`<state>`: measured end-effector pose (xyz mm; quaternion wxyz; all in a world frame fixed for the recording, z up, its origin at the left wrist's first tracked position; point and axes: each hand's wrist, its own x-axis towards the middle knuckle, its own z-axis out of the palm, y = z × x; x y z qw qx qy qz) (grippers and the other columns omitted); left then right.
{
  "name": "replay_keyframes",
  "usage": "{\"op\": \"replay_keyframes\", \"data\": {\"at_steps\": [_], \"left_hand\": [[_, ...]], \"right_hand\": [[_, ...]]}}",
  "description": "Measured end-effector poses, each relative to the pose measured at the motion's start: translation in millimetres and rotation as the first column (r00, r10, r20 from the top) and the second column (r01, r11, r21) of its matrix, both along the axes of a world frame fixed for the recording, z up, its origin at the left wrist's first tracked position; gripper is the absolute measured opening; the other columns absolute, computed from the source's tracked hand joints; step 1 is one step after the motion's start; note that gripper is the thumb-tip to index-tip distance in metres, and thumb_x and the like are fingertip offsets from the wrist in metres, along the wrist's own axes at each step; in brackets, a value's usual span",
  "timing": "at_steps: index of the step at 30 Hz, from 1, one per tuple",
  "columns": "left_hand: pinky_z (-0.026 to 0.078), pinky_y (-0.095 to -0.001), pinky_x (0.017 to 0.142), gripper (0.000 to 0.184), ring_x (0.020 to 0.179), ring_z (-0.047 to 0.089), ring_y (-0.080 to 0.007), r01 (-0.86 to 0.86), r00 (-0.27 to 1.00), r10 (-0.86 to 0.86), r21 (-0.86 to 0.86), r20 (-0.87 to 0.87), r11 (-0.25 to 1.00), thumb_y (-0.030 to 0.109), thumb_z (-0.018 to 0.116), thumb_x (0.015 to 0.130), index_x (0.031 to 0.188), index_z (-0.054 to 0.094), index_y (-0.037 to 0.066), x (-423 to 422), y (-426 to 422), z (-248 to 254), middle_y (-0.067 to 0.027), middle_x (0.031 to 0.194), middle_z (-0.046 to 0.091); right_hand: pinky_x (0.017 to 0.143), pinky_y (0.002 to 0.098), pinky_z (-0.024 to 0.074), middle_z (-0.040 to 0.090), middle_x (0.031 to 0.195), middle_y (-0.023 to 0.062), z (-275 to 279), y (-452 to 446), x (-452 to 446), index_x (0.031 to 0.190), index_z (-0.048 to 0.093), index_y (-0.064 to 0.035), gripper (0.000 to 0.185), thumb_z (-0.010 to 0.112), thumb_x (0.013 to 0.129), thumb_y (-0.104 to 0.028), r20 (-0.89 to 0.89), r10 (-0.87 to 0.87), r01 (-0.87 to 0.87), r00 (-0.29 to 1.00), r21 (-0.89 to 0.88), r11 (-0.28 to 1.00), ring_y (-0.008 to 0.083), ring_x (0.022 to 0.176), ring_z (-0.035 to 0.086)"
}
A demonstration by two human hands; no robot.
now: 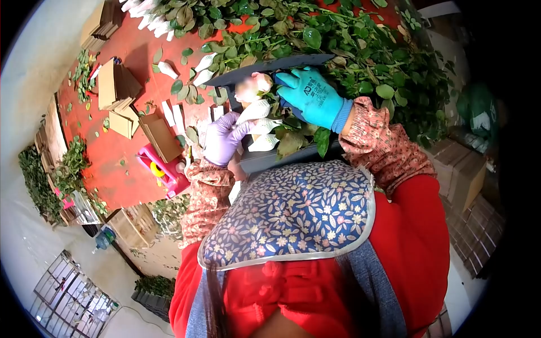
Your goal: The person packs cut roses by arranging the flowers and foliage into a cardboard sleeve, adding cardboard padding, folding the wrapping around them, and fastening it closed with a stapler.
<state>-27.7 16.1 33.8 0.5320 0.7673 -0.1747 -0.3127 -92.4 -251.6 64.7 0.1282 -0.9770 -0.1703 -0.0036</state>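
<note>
My left hand (221, 139), in a thin lavender glove, has its fingers closed at the edge of a white net-sleeved flower head (261, 126). Another netted head (255, 111) lies just above and a third (264, 143) just below. A pale pink rose (260, 83) shows beyond them, bare of netting. My right hand (315, 98), in a teal work glove, rests over the stems and leaves with its fingers spread; what is under its palm is hidden. Beneath both hands is a dark tray (259, 162) with a raised black far edge.
A heap of leafy stems (383, 73) covers the right and far side of the red table (127, 183). More netted heads (204, 69) lie beyond my left hand. Cardboard pieces (117, 84) and a pink tape dispenser (162, 170) stand to the left.
</note>
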Motion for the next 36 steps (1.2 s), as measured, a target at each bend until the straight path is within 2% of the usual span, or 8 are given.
{"op": "replay_keyframes", "data": {"at_steps": [4, 7, 14, 21, 27, 31, 35, 36], "left_hand": [[0.041, -0.0249, 0.061, 0.022, 0.067, 0.049, -0.0067, -0.002, 0.996, -0.010, -0.143, -0.085, 0.990, 0.023, 0.073, 0.090, 0.088, 0.069, 0.001, 6.0, 13.2, -1.0, 0.0016, 0.069, 0.056], [0.044, -0.0252, 0.067, 0.012, 0.072, 0.055, -0.0078, -0.500, 0.855, 0.459, -0.144, -0.243, 0.854, 0.014, 0.068, 0.092, 0.083, 0.066, 0.006, 21.3, 60.2, 8.7, 0.0012, 0.074, 0.060], [0.048, -0.0315, 0.085, 0.021, 0.094, 0.061, -0.0179, -0.248, 0.968, 0.210, -0.392, -0.137, 0.886, 0.008, 0.070, 0.087, 0.071, 0.057, 0.005, -0.1, 64.1, 11.3, -0.0112, 0.102, 0.067], [0.042, -0.0232, 0.054, 0.037, 0.058, 0.050, -0.0053, -0.076, 0.985, 0.069, -0.035, -0.160, 0.997, 0.023, 0.076, 0.087, 0.114, 0.061, 0.003, -10.1, 10.3, 15.6, 0.0004, 0.068, 0.057], [0.041, -0.0237, 0.050, 0.015, 0.053, 0.050, -0.0062, -0.046, 0.997, 0.041, -0.085, -0.059, 0.995, 0.015, 0.066, 0.094, 0.100, 0.063, 0.002, -18.9, -4.0, 17.1, 0.0010, 0.065, 0.057], [0.043, -0.0236, 0.059, 0.012, 0.068, 0.056, -0.0067, -0.567, 0.824, 0.561, -0.093, -0.084, 0.818, 0.014, 0.062, 0.095, 0.092, 0.064, 0.002, -4.1, 62.6, 15.0, -0.0016, 0.074, 0.061], [0.051, -0.0296, 0.074, 0.023, 0.084, 0.065, -0.0166, -0.014, 0.986, 0.046, 0.200, -0.158, 0.980, 0.020, 0.068, 0.090, 0.105, 0.066, 0.003, -55.3, 210.1, -28.9, -0.0075, 0.088, 0.067], [0.052, -0.0340, 0.080, 0.036, 0.090, 0.066, -0.0219, 0.231, 0.969, -0.135, 0.556, -0.208, 0.798, 0.028, 0.073, 0.084, 0.113, 0.066, 0.008, -76.4, 219.8, -15.5, -0.0113, 0.096, 0.068]], "right_hand": [[0.086, 0.0469, 0.0475, 0.056, 0.126, 0.0131, -3.1, -1.8, -0.1, 0.102, 0.062, -0.0083, 0.030, 0.067, 0.074, -0.014, 0.030, 0.011, -0.011, 1.000, 0.004, 1.000, 0.0323, 0.109, 0.056], [0.085, 0.0467, 0.0478, 0.057, 0.121, 0.0123, -2.7, -6.0, 0.4, 0.102, 0.062, -0.0080, 0.030, 0.067, 0.073, -0.013, 0.012, 0.014, -0.014, 1.000, 0.008, 1.000, 0.0334, 0.108, 0.056], [0.083, 0.0420, 0.0492, 0.056, 0.132, 0.0109, 18.4, -19.7, 0.4, 0.106, 0.064, -0.0102, 0.036, 0.074, 0.080, -0.032, 0.030, 0.073, -0.077, 0.997, 0.528, 0.846, 0.0303, 0.096, 0.059], [0.099, 0.0528, 0.0390, 0.053, 0.134, 0.0129, 24.6, -0.4, -23.5, 0.095, 0.069, -0.0164, 0.020, 0.072, 0.079, -0.029, -0.017, 0.112, -0.111, 0.994, 0.066, 0.992, 0.0375, 0.119, 0.048], [0.098, 0.0544, 0.0394, 0.054, 0.134, 0.0114, 13.0, 15.0, -25.4, 0.089, 0.066, -0.0151, 0.015, 0.069, 0.074, -0.019, -0.017, 0.058, -0.059, 0.998, -0.041, 0.997, 0.0362, 0.119, 0.049], [0.098, 0.0524, 0.0402, 0.054, 0.139, 0.0098, 8.0, 10.4, -27.5, 0.089, 0.068, -0.0131, 0.014, 0.066, 0.076, -0.018, -0.097, -0.008, 0.003, 0.995, -0.052, 0.999, 0.0336, 0.122, 0.050], [0.098, 0.0507, 0.0405, 0.052, 0.140, 0.0083, 24.1, 4.2, -25.0, 0.089, 0.068, -0.0130, 0.015, 0.069, 0.075, -0.019, -0.116, 0.032, -0.016, 0.993, 0.130, 0.991, 0.0312, 0.114, 0.050], [0.096, 0.0488, 0.0415, 0.054, 0.134, 0.0074, 25.7, 2.1, -23.4, 0.092, 0.068, -0.0141, 0.016, 0.069, 0.079, -0.023, -0.043, 0.060, -0.056, 0.997, 0.102, 0.993, 0.0306, 0.108, 0.051]]}}
